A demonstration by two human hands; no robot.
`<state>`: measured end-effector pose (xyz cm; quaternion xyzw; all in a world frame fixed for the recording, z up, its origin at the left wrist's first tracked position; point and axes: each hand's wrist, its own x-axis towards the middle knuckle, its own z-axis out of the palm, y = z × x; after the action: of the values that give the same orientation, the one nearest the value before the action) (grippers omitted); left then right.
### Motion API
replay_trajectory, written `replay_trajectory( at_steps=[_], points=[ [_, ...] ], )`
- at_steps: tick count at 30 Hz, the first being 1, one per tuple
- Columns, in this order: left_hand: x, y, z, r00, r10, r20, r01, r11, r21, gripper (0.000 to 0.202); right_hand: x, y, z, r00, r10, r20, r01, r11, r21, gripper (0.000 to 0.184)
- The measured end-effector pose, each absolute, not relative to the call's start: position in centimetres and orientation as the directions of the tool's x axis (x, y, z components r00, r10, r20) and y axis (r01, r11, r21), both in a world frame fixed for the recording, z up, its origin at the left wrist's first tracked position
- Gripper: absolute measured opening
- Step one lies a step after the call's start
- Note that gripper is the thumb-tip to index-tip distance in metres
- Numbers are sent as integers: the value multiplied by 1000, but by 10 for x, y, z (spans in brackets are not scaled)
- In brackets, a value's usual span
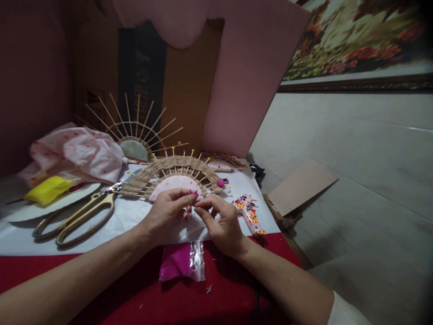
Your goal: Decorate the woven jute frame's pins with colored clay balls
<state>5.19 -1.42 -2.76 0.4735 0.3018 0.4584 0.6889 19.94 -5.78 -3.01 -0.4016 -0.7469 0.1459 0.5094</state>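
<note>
My left hand (168,211) and my right hand (221,222) meet just in front of a half-round woven fan piece (169,174) with bead-tipped sticks and a pink fabric centre. The fingertips of both hands pinch a small pink bit (194,193) between them. Both hands hover over a white sheet (135,216) on the red table (135,298). A small clear bag of pink material (182,261) lies just below my hands.
Large gold-handled scissors (76,216) lie left of my hands. A floral glue gun (248,212) rests at right. Behind stand another stick fan frame (135,135), pink spotted cloth (77,151), a yellow item (49,188), a third woven piece (221,161). Cardboard (301,185) lies on the floor.
</note>
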Motion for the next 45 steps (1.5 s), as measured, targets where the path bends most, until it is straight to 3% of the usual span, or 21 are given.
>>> replay_trajectory(
  at_steps=[4, 17, 31, 45],
  points=[
    [51, -13, -28, 400, 916, 35, -376, 129, 918, 18, 199, -60, -30, -250, 721, 646, 435, 680, -590, 9],
    [51, -17, -21, 369, 929, -26, -393, 181, 901, 20, 200, -50, -31, 22, 832, 555, 444, 489, -751, 13],
    [50, -14, -30, 412, 911, -24, -358, 186, 915, 17, 198, -48, -34, 19, 917, 399, 298, 375, -878, 20],
    [52, -12, -31, 383, 922, -52, -316, 184, 931, 25, 198, -45, -36, 19, 942, 336, 210, 325, -922, 16]
  ],
)
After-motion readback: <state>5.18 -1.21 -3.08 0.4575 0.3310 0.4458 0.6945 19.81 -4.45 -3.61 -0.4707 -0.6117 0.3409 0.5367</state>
